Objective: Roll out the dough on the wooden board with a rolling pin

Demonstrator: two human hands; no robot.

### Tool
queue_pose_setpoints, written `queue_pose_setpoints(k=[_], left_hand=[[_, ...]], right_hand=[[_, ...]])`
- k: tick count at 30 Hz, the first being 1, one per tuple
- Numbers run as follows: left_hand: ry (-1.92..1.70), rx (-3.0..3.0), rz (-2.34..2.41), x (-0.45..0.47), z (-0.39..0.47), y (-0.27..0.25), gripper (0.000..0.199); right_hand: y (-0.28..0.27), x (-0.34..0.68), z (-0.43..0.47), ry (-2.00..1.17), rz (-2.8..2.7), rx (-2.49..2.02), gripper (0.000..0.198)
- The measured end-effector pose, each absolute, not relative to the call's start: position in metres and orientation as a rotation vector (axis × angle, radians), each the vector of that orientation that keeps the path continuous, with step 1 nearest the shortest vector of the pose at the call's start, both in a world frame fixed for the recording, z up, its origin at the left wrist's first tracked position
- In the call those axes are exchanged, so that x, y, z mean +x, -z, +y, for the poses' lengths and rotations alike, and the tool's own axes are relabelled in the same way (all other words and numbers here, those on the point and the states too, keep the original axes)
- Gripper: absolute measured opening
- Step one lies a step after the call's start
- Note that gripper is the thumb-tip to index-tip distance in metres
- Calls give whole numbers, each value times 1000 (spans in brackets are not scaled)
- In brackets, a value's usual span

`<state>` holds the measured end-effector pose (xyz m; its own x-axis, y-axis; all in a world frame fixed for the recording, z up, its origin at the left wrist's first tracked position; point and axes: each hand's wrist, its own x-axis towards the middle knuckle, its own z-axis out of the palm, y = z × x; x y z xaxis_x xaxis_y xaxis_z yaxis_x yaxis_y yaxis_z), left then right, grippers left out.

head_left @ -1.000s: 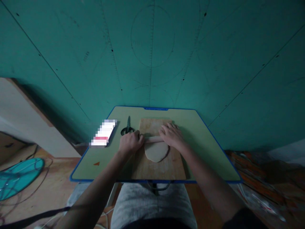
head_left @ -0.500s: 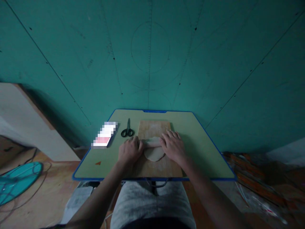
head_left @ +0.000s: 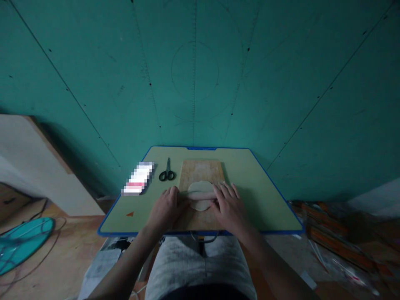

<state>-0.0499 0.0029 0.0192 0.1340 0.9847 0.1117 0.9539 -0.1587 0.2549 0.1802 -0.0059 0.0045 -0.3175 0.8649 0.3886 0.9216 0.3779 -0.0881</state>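
A flat round of pale dough (head_left: 200, 186) lies on a wooden board (head_left: 201, 166) dusted with flour. Across its middle rests a light rolling pin (head_left: 201, 196), lying sideways. My left hand (head_left: 167, 206) is closed around the pin's left end. My right hand (head_left: 229, 204) is on its right end, fingers bent over it and thumb on the near side. The ends of the pin are hidden under both hands. Dough shows on the far and near sides of the pin.
The board lies on a pale green table (head_left: 262, 200) with a blue rim. Black-handled scissors (head_left: 168, 173) and a blurred-out phone-like device (head_left: 139, 179) lie left of the board. A small orange triangle (head_left: 130, 214) is near the front left. A green wall (head_left: 193, 75) stands behind.
Both hands have drawn the rolling pin toward me, from the far part of the dough to its middle. More dough now shows beyond the pin. The view has shifted slightly.
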Motion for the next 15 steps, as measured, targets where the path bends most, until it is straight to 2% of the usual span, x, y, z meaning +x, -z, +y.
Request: queue_pose_setpoints(k=[9, 15], left_hand=[[-404, 2313, 1849, -59, 0, -16, 22], [-159, 2247, 1981, -49, 4, -37, 21]], right_hand=[[4, 185, -25, 182, -2280, -1534, 53], [6, 188, -26, 161, -2285, -1475, 54]])
